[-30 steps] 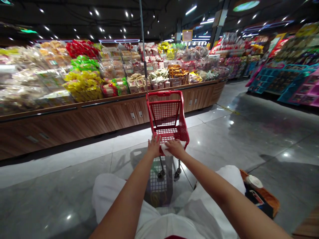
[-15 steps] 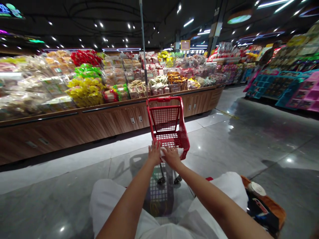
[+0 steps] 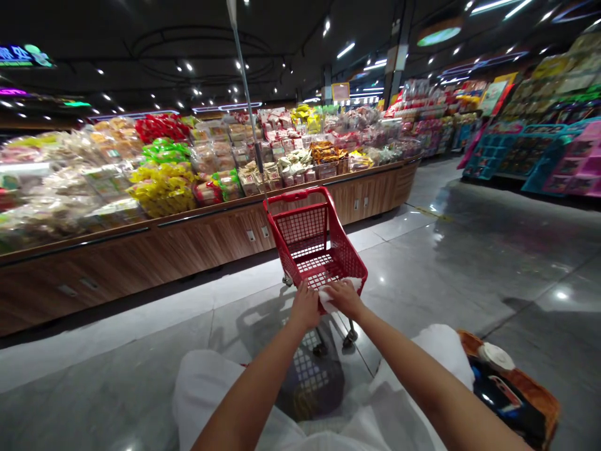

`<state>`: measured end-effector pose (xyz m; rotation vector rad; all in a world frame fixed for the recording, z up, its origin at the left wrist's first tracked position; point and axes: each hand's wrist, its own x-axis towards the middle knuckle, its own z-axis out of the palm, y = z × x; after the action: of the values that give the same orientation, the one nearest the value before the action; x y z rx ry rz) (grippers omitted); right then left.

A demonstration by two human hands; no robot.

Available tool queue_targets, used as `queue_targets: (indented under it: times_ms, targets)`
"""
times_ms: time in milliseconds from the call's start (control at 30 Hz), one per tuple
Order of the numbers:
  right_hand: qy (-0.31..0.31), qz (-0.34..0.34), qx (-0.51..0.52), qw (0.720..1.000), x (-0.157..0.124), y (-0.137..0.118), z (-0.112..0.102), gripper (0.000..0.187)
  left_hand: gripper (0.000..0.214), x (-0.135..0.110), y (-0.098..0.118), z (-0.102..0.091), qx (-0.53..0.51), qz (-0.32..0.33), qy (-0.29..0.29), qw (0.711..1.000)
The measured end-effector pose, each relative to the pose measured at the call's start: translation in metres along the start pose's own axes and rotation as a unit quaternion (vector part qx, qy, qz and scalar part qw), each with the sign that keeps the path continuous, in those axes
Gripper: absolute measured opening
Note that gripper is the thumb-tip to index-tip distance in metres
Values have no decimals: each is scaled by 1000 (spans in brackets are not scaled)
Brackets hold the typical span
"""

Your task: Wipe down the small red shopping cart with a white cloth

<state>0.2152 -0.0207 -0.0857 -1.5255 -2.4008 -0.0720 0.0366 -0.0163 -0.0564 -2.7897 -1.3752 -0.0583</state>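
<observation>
A small red plastic shopping cart (image 3: 303, 227) stands in front of me, its near end toward my knees. My left hand (image 3: 306, 307) has its fingers curled over the cart's near rim, to the left. Beside it, my right hand (image 3: 346, 297) presses a white cloth (image 3: 328, 303) onto the same rim, with fingers closed over it. Part of the cloth shows between the two hands and along the rim to the right. The cart's grid basket holds nothing that I can see.
Past the cart runs a long wooden display counter (image 3: 213, 241) heaped with packaged foods. An orange-brown basket (image 3: 539, 394) holding a white roll (image 3: 496, 357) and dark items sits by my right knee. Blue and pink racks (image 3: 498, 150) stand at the right.
The cart has turned, its far end swinging left and its near end moving right. Both hands have shifted right and slightly down with the near rim, the cloth still under the right hand.
</observation>
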Motion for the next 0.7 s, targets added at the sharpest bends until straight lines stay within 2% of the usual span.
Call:
queue_targets:
  times_ms: [67, 167, 300, 400, 467, 567, 633, 700]
  targets:
    - [4, -5, -22, 1000, -9, 18, -7, 34, 67, 3, 5, -2, -12, 64, -1, 998]
    - [9, -5, -43, 999, -20, 39, -17, 36, 59, 12, -7, -13, -16, 146, 0, 989]
    - [11, -41, -32, 999, -35, 41, -20, 37, 50, 35, -43, -30, 28, 138, 17, 990]
    - [56, -14, -2, 998, -37, 16, -8, 38, 52, 48, -60, -31, 30, 157, -16, 987]
    - [120, 56, 19, 991, -29, -11, 3, 35, 53, 48, -62, -25, 2, 164, -23, 986]
    - [199, 146, 52, 968, -2, -52, 16, 28, 46, 40, -58, -12, -48, 125, 7, 991]
    - [216, 180, 67, 957, 16, -70, 17, 28, 43, 32, -56, -6, -73, 101, 18, 992]
    - [203, 196, 63, 957, 23, -79, 13, 29, 46, 25, -59, -5, -84, 91, 15, 992]
